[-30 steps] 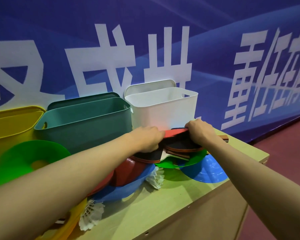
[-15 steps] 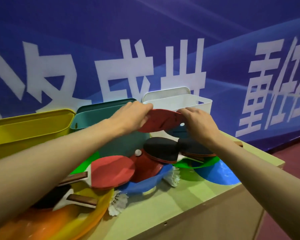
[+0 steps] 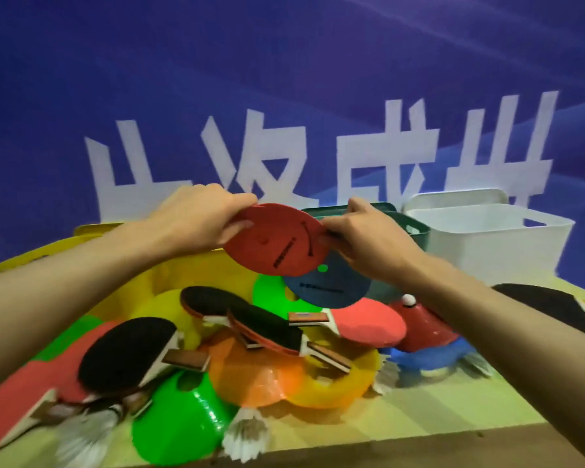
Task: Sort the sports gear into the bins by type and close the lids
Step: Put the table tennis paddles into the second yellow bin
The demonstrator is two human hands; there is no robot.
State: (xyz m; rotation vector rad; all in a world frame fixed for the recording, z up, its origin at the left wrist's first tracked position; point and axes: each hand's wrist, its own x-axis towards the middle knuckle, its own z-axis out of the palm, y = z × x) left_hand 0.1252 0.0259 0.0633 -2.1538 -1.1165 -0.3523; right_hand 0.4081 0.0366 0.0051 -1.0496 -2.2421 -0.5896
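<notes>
Behind the messy tabletop (image 3: 419,410) hangs a blue banner, and both hands, left hand (image 3: 196,221) and right hand (image 3: 362,241), pinch a red disc (image 3: 274,241) with a blue disc (image 3: 328,285) tucked under it, just above the yellow bin (image 3: 92,244). Looks like the disc-sorting step; next they'd need lowering into that bin, I guess.
</notes>
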